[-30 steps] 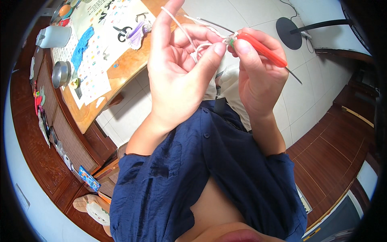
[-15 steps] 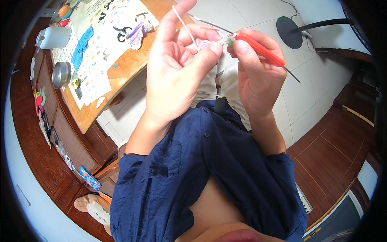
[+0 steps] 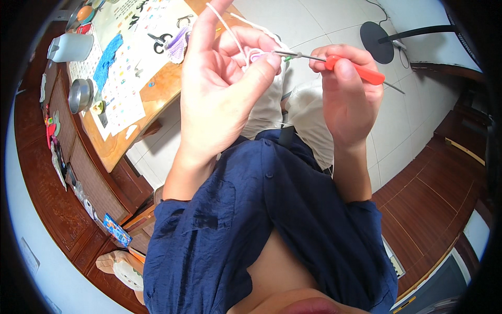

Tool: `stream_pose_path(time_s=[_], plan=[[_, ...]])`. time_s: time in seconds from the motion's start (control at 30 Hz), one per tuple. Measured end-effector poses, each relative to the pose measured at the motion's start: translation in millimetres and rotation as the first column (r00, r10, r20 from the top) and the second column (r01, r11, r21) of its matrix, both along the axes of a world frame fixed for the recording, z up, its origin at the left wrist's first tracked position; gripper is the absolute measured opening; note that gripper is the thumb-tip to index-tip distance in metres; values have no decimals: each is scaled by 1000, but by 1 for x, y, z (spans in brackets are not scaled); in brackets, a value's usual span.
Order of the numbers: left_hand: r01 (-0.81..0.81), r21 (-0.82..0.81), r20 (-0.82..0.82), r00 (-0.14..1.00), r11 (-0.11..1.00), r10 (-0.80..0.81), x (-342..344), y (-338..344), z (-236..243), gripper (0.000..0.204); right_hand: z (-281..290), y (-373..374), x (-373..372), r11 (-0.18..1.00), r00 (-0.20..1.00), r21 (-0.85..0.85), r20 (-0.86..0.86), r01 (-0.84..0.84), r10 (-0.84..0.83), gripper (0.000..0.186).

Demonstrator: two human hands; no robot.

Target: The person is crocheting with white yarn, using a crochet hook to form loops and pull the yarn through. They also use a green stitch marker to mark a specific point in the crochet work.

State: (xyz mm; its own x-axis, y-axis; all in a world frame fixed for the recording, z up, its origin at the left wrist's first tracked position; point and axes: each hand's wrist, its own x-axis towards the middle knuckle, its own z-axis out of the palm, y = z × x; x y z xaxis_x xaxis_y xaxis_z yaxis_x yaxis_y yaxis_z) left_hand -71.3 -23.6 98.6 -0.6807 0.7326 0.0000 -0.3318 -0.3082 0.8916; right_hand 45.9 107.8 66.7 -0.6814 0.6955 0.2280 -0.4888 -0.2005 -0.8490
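Note:
My left hand (image 3: 225, 78) pinches a small piece of pale pink and lilac crochet work (image 3: 254, 54) between thumb and fingers. White yarn (image 3: 226, 25) runs over its raised index finger and down to the piece. In my right hand (image 3: 351, 94) is a crochet hook with a red handle (image 3: 361, 71), gripped between thumb and fingers. Its metal shaft points left, and the tip reaches the crochet work beside my left thumb. A small green stitch marker (image 3: 287, 58) shows just under the shaft, next to the work.
On the wooden table (image 3: 164, 83) at the left lie black scissors (image 3: 159, 43), a purple knitted piece (image 3: 178, 46), a blue knitted strip (image 3: 108, 63) and printed sheets. A metal bowl (image 3: 80, 96) and white container (image 3: 70, 48) stand farther left. A black round stand base (image 3: 376, 42) rests at right.
My right hand has moved right with the crochet hook, baring more of its metal shaft. My left hand has shifted slightly left, still holding the crochet work.

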Motion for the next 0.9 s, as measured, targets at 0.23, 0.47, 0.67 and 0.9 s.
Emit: stream_pose_path(time_s=[0.23, 0.47, 0.67, 0.9], plan=[[-32, 21, -90, 995, 999, 34, -1, 0, 3, 84, 4, 3, 2, 995, 999, 95, 7, 41, -42, 20], [-72, -23, -101, 992, 997, 69, 3, 3, 9, 84, 4, 3, 4, 987, 999, 153, 7, 50, -52, 20], [-120, 8, -191, 974, 993, 119, 6, 7, 11, 83, 6, 2, 4, 964, 996, 250, 3, 90, -94, 18], [-152, -14, -304, 942, 988, 141, 7, 8, 11, 82, 3, -2, 0, 864, 982, 468, -47, 185, -185, 18]])
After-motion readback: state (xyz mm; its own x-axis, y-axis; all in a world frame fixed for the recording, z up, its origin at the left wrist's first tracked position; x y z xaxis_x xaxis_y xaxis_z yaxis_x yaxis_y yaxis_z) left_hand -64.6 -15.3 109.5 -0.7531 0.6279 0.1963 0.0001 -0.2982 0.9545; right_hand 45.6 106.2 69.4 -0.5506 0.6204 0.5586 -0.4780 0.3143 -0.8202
